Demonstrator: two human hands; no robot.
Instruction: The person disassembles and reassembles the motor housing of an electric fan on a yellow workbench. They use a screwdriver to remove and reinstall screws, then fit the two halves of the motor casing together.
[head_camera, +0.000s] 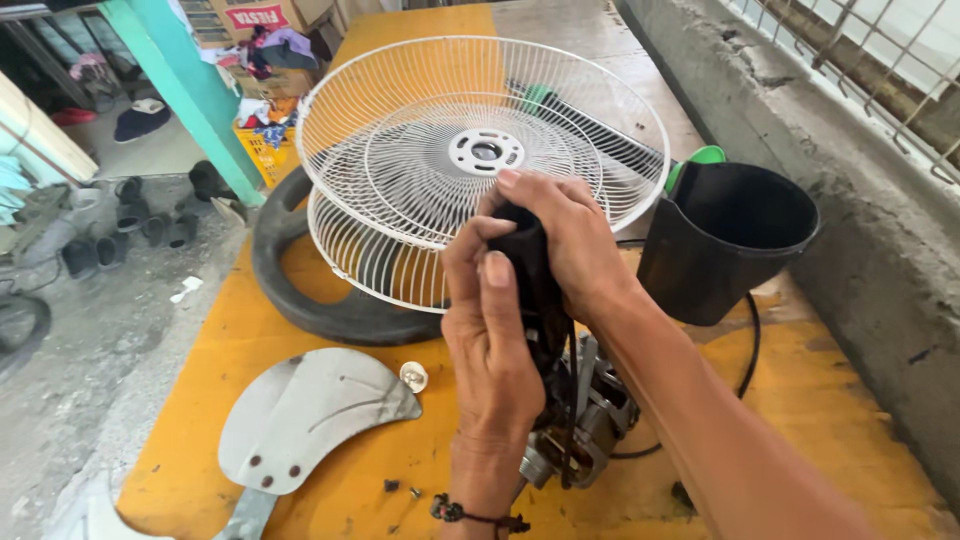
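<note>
At the centre of the frame a black motor housing piece (528, 270) is being gripped by both hands above the exposed fan motor (585, 420), which is lying on the yellow surface (820, 420) at lower centre. The left hand (492, 340) is being closed around the near side of the black piece, thumb upward, while the right hand (560, 235) is being wrapped over its top from the far side. Black wires (570, 400) are being trailed down from the piece into the motor. The step would probably be done well if the piece is being worked squarely along the motor's axis, with the wires kept slack and unpinched. Just behind, two white wire fan guards (480, 150) are being stacked on a black ring-shaped base (300, 290). A black plastic cover (725, 240) is standing at right; a metal blade (310, 410) is lying at lower left.
</note>
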